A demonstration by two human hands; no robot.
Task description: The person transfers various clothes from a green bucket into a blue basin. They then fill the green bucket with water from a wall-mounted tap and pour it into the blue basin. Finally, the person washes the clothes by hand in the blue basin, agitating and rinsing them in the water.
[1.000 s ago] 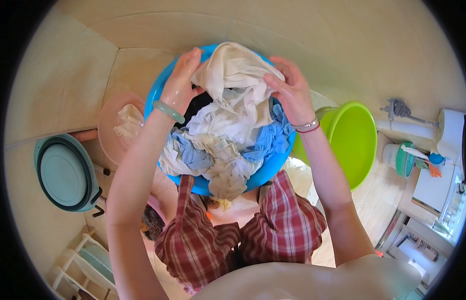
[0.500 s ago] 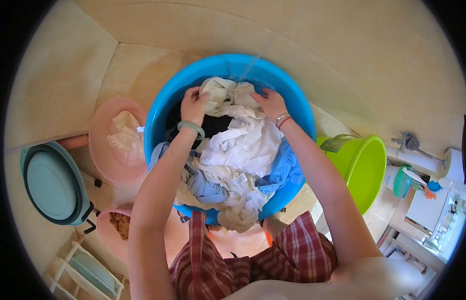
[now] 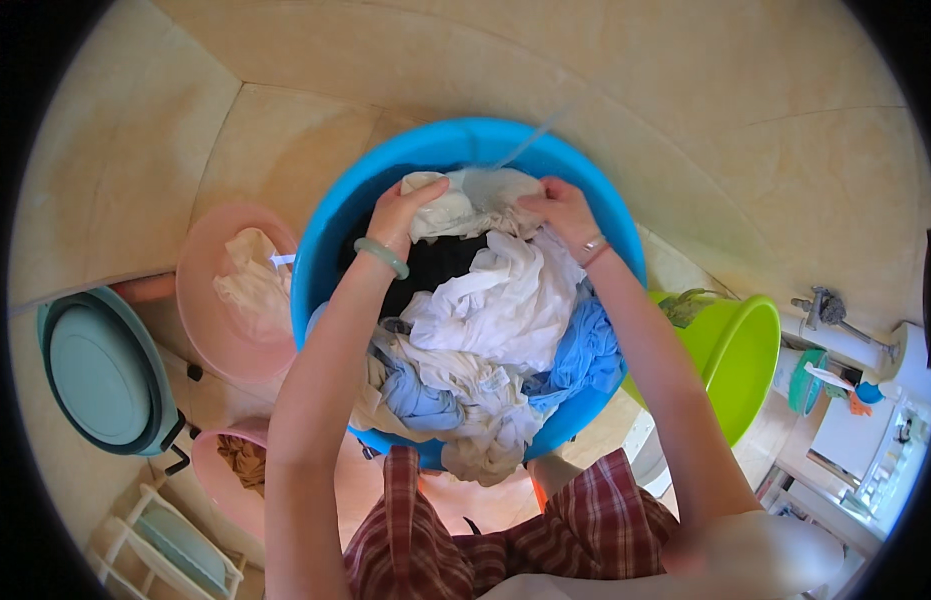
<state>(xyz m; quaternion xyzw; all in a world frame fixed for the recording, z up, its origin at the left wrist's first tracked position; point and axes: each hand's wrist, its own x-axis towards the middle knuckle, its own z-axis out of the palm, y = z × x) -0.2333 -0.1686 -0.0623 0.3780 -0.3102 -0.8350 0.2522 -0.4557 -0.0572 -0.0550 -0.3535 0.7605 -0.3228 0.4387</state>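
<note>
A large blue tub [image 3: 625, 225] full of wet laundry stands in front of me. At its far side, an off-white piece of clothing [image 3: 475, 205] is stretched between my two hands. My left hand [image 3: 395, 215], a pale green bangle at its wrist, grips the left end. The right end is pinched by my right hand [image 3: 568, 210]. A thin stream of water [image 3: 535, 132] falls onto the cloth from above. Nearer me lie a white garment [image 3: 495, 310], black cloth [image 3: 432, 265], bright blue cloth [image 3: 585, 345] and greyish-blue cloth [image 3: 417, 395]. Cream cloth [image 3: 480, 455] hangs over the near rim.
Left of the tub, a pink basin [image 3: 200, 320] holds pale cloth; another pink basin [image 3: 210, 480] holds brown cloth. Teal basins [image 3: 97, 380] stand against the left wall, above a rack [image 3: 135, 545]. On the right are a lime-green bucket [image 3: 750, 370] and a wall tap [image 3: 823, 306].
My hands have spread the off-white piece wider, the right hand shifting rightward. The water now strikes the cloth between them. The whole view has shifted slightly.
</note>
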